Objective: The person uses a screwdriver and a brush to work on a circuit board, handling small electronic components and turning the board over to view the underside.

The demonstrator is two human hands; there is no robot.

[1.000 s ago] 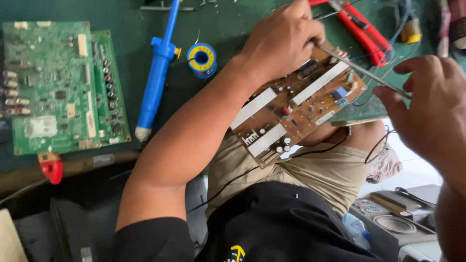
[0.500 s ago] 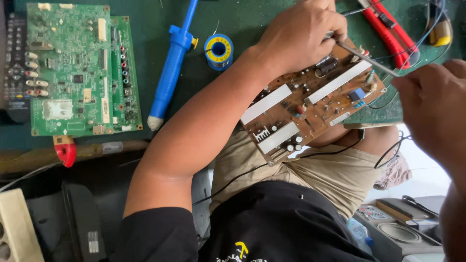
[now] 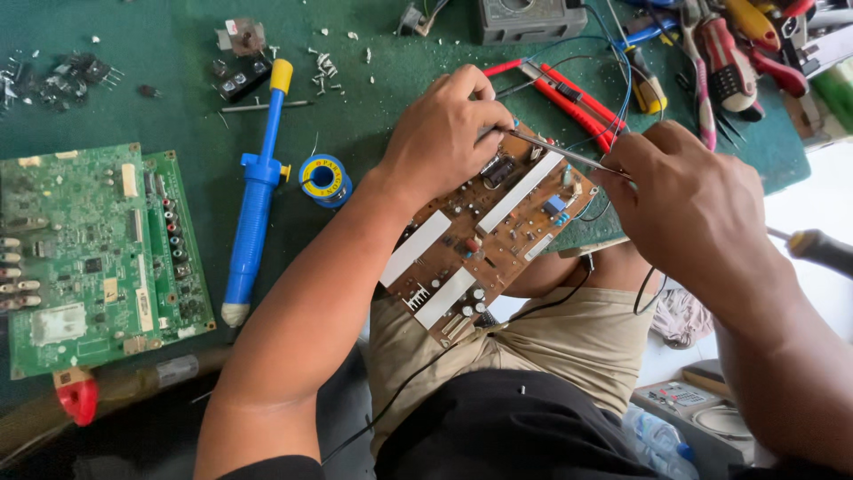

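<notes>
The brown circuit board (image 3: 489, 240) rested tilted on the lap for access. Left hand (image 3: 444, 142) gripped its top edge; right hand (image 3: 693, 204) pinched a thin metal tool (image 3: 560, 153).

Green circuit board (image 3: 98, 258) cut off left; brown board (image 3: 484, 236) top hidden under left hand (image 3: 440, 133).

You are sitting in an electronics repair workshop. The green-covered counter (image 3: 382, 107) beyond your fingers (image 3: 480, 98) is strewn with bench tools: a blue desoldering pump (image 3: 253, 200) and a spool of solder wire (image 3: 324, 180) to the left of your fingers, red-handled pliers (image 3: 569, 98) and screwdrivers (image 3: 729, 62) to their right, and a grey meter (image 3: 529, 20) beyond them. A bare green circuit board (image 3: 89, 253) lies far left of them, loose removed components (image 3: 71, 71) are scattered beyond it, and a brown circuit board (image 3: 489, 236) sits just beneath your fingers.
</notes>
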